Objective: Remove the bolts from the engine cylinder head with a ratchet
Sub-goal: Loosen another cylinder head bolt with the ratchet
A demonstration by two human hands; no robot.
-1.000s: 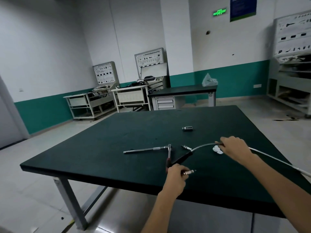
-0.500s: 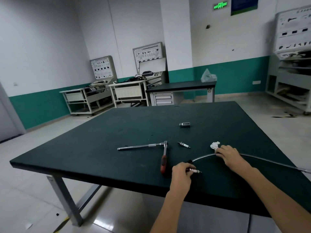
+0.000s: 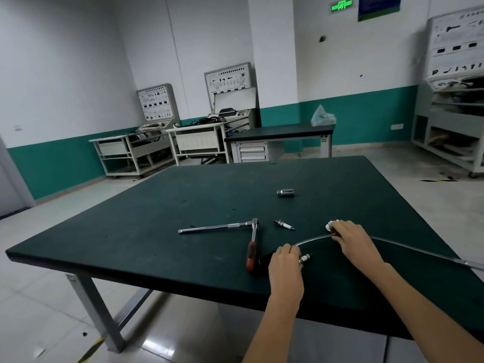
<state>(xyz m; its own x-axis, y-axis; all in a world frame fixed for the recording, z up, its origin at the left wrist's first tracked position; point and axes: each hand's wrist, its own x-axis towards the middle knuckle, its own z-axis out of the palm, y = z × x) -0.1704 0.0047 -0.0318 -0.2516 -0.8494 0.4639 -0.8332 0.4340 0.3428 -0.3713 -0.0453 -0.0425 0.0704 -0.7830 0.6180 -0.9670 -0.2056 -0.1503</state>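
Note:
A red-handled ratchet (image 3: 252, 247) lies on the dark green table (image 3: 157, 231), its head touching a long chrome extension bar (image 3: 214, 227). A chrome socket (image 3: 285, 192) lies farther back. One spark plug (image 3: 283, 224) lies loose near the ratchet head. My left hand (image 3: 284, 260) grips a second spark plug (image 3: 305, 258) beside the end of a flexible metal hose (image 3: 314, 238). My right hand (image 3: 349, 238) holds that hose further along, next to a white crumpled piece (image 3: 330, 224). No cylinder head is in view.
The hose runs off to the right over the table edge (image 3: 468, 263). Behind stand a second workbench (image 3: 280, 132) with drawers, two trainer carts (image 3: 199, 140) and a shelving unit (image 3: 453, 113) at right. Tiled floor surrounds the table.
The hose end has swung from near the loose spark plug down to my left hand. My right hand stayed on the hose. The camera view shifted slightly.

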